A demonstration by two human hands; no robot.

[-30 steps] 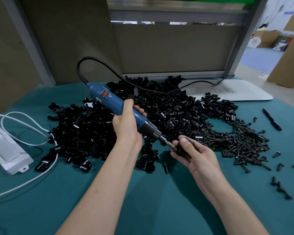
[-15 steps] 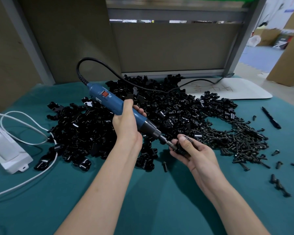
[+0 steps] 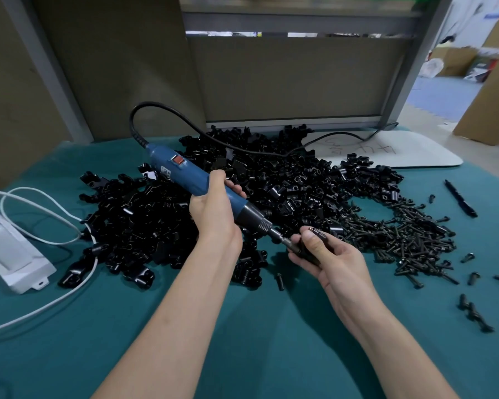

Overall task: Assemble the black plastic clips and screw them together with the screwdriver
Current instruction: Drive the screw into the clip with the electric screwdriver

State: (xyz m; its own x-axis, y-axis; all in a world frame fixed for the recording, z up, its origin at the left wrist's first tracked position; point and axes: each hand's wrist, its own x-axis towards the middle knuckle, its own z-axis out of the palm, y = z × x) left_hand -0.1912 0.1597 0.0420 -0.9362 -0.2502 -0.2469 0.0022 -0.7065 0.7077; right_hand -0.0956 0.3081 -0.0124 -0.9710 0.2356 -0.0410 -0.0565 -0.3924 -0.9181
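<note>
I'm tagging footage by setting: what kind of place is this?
Probably a workshop or factory assembly bench: a heap of black plastic clips and a pile of screws on the teal table, plus a corded blue electric screwdriver.

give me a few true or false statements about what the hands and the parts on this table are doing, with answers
1. The left hand grips the blue electric screwdriver. True.
2. The screwdriver's bit points away from the right hand. False: its tip meets the black clip that the right hand holds.
3. The screw pile lies left of the clip pile. False: it lies to the right of it.
4. A black pen lies on the teal cloth, right of the screws. True.
5. The white box sits at the table's right edge. False: it sits at the left.
</note>
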